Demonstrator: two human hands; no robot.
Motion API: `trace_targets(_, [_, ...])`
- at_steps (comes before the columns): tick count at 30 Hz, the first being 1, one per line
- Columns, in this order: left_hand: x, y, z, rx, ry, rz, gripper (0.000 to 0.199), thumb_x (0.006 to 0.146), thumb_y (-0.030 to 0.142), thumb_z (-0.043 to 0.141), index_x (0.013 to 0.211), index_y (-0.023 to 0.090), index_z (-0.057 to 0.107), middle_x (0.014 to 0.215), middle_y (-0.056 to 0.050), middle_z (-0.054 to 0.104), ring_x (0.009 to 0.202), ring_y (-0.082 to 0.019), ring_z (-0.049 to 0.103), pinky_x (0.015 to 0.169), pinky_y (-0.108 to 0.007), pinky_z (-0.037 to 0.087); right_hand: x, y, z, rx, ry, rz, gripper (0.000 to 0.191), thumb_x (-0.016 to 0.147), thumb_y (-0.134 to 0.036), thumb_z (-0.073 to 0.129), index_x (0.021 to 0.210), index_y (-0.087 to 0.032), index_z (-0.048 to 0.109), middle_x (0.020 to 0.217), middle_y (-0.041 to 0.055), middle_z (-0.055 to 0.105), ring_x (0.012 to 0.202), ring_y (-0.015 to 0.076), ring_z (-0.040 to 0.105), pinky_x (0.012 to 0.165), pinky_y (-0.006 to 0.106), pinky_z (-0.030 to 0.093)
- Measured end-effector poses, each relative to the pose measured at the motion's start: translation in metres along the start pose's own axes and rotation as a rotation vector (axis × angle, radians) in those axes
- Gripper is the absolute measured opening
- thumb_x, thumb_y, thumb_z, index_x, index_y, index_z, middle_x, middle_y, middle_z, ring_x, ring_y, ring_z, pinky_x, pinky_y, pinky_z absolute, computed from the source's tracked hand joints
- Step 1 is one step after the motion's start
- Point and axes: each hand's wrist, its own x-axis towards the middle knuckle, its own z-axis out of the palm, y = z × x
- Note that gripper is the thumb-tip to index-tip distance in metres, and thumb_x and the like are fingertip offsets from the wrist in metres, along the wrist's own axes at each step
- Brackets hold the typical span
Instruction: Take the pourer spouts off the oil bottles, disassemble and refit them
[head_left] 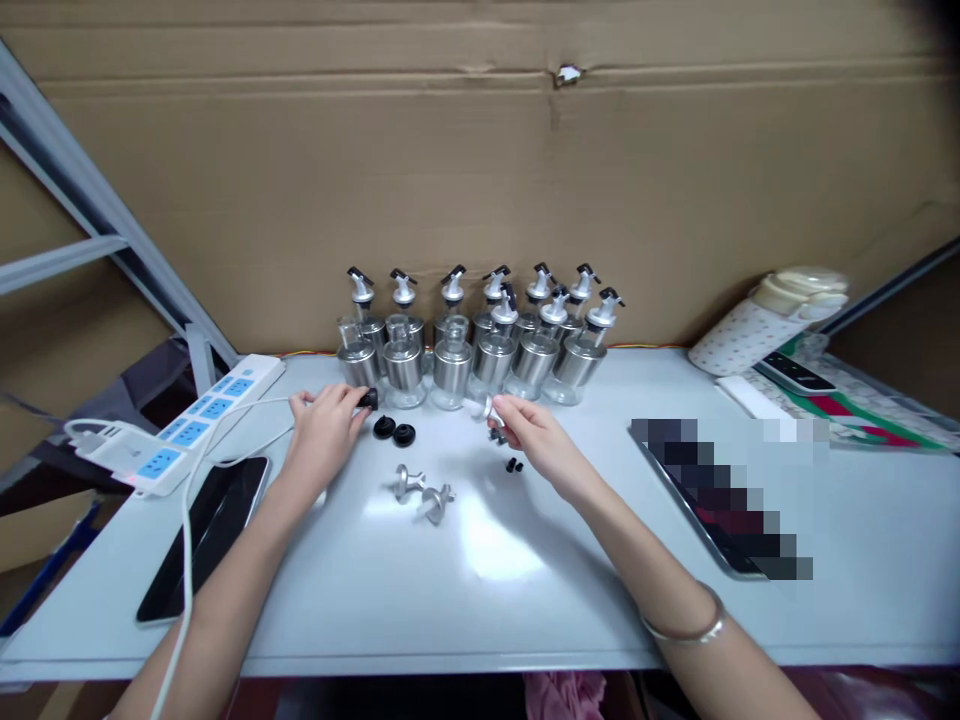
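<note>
My left hand [328, 425] pinches a black stopper [368, 399] in front of the leftmost glass bottle. Closed around a silver spout piece [487, 410] is my right hand [534, 436], near the middle of the table. Two black stoppers [394, 431] lie between the hands, with two silver spout pieces [422, 492] nearer the front edge. Small black parts [514, 465] rest below my right fingers. Behind the hands stand two rows of bottles with metal bands [452, 368]. Several carry silver spouts with black levers [452, 284]; three in the front row have bare glass necks.
A white power strip [202, 420] and a dark phone [206, 540] lie at the left, with a white cable crossing over my left arm. At the right are a partly pixelated tablet [675, 480], a dotted flask [757, 320] and a black device [796, 373]. Cardboard [450, 180] stands behind.
</note>
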Motion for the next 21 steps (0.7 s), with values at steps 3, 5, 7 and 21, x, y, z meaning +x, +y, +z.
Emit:
trace_targets(3, [0.0,-0.011,0.009,0.012,-0.081,-0.048,0.03,0.089,0.014,0.04,0.104,0.021,0.064,0.099,-0.012,0.063,0.099,-0.031,0.056,0.091,-0.053,0.032,0.002,0.002,-0.003,-0.032,-0.004,0.019,0.049,0.075,-0.068,0.046,0.065,-0.021,0.044,0.059,-0.0042,0.035,0.054,0.0107,0.032,0.051,0.026,0.026])
trace_targets(5, [0.0,-0.014,0.015,-0.052,-0.103,-0.063,0.032,0.087,0.01,0.039,0.101,0.021,0.066,0.096,-0.011,0.062,0.096,-0.031,0.056,0.091,-0.055,0.033,0.003,0.002,-0.003,-0.035,-0.016,0.019,0.05,0.074,-0.069,0.046,0.065,-0.02,0.045,0.059,-0.0042,0.036,0.053,0.0104,0.032,0.051,0.026,0.026])
trace_targets(7, [0.0,-0.014,0.021,-0.121,-0.113,-0.072,0.033,0.087,0.01,0.038,0.104,0.018,0.065,0.097,-0.013,0.062,0.092,-0.029,0.059,0.091,-0.053,0.037,0.003,0.003,-0.002,-0.049,-0.021,0.018,0.051,0.074,-0.07,0.046,0.065,-0.02,0.047,0.058,-0.0042,0.036,0.053,0.0103,0.032,0.051,0.026,0.027])
trace_targets(21, [0.001,-0.004,0.028,-0.43,-0.243,0.098,0.037,0.096,0.038,0.035,0.115,0.019,0.061,0.132,-0.011,0.054,0.12,-0.024,0.054,0.104,-0.041,0.041,-0.001,0.013,0.008,-0.362,-0.209,0.008,0.033,0.089,-0.04,0.04,0.069,-0.017,0.055,0.059,-0.0024,0.047,0.057,0.0118,0.042,0.057,0.025,0.033])
